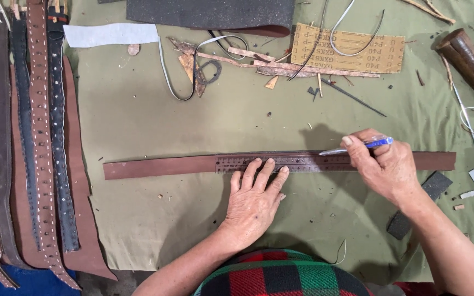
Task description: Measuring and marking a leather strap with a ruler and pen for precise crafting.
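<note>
You are at a leatherworking workshop: stitched leather belts [34,137], leather scraps [281,66] and sandpaper [352,52] cover the cloth-covered worktop [154,126].

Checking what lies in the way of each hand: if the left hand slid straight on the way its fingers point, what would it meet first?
The left hand points away from the person, fingertips already on the metal ruler lying on the brown leather strip. Past the strip's far edge comes bare green cloth, then probably the leather scraps.

Bare green cloth [138,109] at ten o'clock of leather strip [160,166]: open passage. Six o'clock side below strip also free. Twelve o'clock blocked by scraps [231,57] and sandpaper sheet [352,52]. Nine o'clock walled by finished belts [39,137]. Three o'clock cluttered: wooden-handled tool [467,60], foam pieces [434,186].
</note>
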